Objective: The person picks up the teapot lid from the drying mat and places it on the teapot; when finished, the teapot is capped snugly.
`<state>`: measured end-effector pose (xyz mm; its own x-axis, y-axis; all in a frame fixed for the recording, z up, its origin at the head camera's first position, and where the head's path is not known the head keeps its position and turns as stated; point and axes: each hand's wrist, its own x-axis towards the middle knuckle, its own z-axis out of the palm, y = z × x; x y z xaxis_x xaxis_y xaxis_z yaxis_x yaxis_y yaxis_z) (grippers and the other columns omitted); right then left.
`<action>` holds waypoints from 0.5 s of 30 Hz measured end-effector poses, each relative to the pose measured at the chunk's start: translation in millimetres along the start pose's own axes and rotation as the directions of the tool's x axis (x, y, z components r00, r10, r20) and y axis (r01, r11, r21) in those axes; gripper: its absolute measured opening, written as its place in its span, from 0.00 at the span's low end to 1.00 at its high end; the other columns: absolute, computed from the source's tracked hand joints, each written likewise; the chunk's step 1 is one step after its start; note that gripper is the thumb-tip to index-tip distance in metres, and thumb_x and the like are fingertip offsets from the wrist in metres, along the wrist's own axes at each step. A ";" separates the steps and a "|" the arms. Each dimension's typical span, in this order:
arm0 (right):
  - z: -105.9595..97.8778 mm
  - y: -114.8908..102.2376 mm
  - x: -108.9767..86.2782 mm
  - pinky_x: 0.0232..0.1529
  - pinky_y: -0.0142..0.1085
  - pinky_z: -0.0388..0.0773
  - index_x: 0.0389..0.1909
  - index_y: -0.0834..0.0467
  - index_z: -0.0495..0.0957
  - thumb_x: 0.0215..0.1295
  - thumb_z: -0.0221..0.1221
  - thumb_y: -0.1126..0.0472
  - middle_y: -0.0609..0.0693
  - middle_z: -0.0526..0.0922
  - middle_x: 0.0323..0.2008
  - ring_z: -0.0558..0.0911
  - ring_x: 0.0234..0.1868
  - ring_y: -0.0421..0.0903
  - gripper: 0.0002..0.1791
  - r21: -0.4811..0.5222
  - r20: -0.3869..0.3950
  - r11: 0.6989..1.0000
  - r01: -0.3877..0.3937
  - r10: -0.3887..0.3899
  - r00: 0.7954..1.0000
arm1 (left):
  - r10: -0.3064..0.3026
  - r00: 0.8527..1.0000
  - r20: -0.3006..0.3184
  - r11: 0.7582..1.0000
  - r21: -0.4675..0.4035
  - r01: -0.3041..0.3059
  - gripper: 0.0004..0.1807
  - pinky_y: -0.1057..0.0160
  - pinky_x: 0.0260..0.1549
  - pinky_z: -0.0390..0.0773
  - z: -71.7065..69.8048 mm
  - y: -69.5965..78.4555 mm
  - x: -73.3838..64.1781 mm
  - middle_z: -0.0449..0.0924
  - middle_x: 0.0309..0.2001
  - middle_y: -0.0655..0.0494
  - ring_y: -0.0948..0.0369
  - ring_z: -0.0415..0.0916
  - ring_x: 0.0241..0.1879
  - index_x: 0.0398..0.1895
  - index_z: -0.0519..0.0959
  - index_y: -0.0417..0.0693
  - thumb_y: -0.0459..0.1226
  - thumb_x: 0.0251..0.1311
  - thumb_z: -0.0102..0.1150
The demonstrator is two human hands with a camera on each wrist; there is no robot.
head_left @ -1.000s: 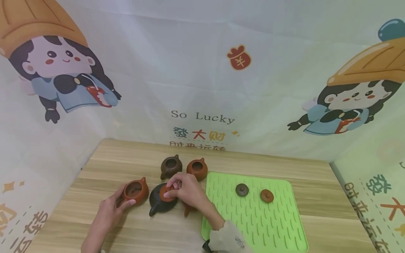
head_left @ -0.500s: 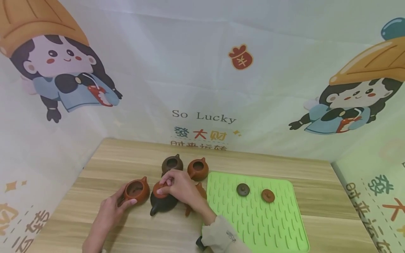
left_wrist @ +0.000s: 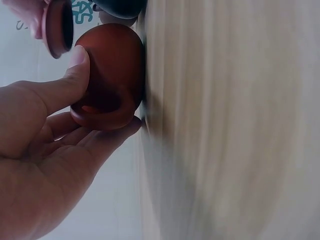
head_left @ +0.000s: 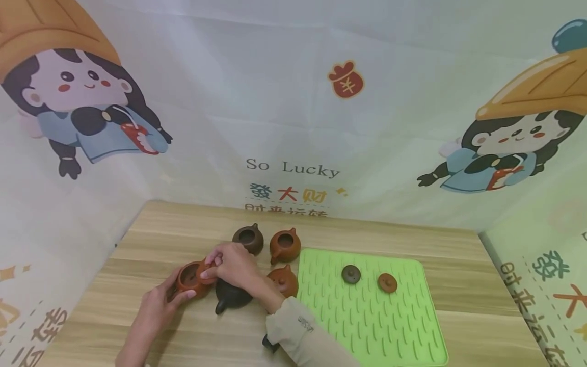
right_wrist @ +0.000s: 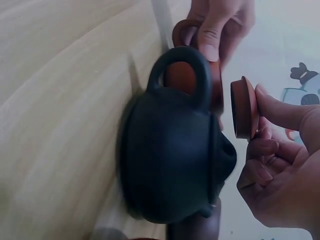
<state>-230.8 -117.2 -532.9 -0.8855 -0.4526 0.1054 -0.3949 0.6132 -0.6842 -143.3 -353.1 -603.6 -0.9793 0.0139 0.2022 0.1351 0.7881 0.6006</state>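
Note:
My left hand (head_left: 156,306) grips a small reddish-brown teapot (left_wrist: 117,65) at the table's left, thumb near its rim and fingers by its looped handle. The teapot's mouth is uncovered and its base is at the tabletop. Between thumb and fingers, my right hand (head_left: 236,267) pinches a round reddish lid (right_wrist: 245,107). The lid is raised, overlapping the right side of the teapot's mouth in the head view. Just right of that teapot, partly under my right hand, stands a black teapot (right_wrist: 165,155) with its lid on.
Behind the hands stand a dark brown teapot (head_left: 249,238) and an orange-brown teapot (head_left: 285,247), both lidless. A lidded reddish teapot (head_left: 285,281) sits beside my right forearm. On the green mat (head_left: 380,326) lie a dark lid (head_left: 351,274) and a reddish lid (head_left: 387,283).
My right hand has carried the reddish lid leftward, from over the black teapot to the mouth of the held teapot. My left hand keeps its grip in nearly the same place.

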 end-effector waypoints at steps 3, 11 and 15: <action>14.7 9.6 6.6 0.29 0.27 0.71 0.32 0.34 0.88 0.53 0.84 0.38 0.28 0.77 0.26 0.75 0.29 0.26 0.14 -0.009 -0.029 1.000 0.007 -0.007 1.000 | -0.012 1.000 0.012 1.000 0.007 0.012 0.44 0.26 0.53 0.81 -1.1 1.0 -0.2 0.79 0.64 0.22 0.23 0.81 0.60 0.78 0.72 0.35 0.52 0.68 0.76; 13.3 -3.6 11.9 0.30 0.29 0.71 0.33 0.35 0.89 0.56 0.83 0.38 0.30 0.77 0.27 0.75 0.29 0.28 0.13 -0.031 -0.026 0.999 -0.022 0.021 0.999 | -0.021 0.999 0.043 1.000 0.009 0.021 0.46 0.26 0.54 0.82 -4.2 2.1 0.9 0.77 0.65 0.22 0.23 0.79 0.61 0.80 0.70 0.35 0.55 0.70 0.73; 14.5 -9.8 15.3 0.30 0.30 0.70 0.34 0.36 0.90 0.56 0.82 0.37 0.31 0.78 0.27 0.76 0.31 0.29 0.14 -0.043 -0.023 0.998 -0.047 0.046 0.999 | -0.008 1.000 0.017 1.000 0.007 0.008 0.45 0.27 0.52 0.82 -3.2 1.8 0.9 0.79 0.63 0.22 0.23 0.81 0.59 0.78 0.72 0.35 0.54 0.68 0.75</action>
<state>-236.9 -139.5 -535.1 -0.9081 -0.4089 0.0899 -0.3628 0.6614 -0.6564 -143.4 -353.6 -599.9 -0.9828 0.0180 0.1835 0.1259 0.7925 0.5968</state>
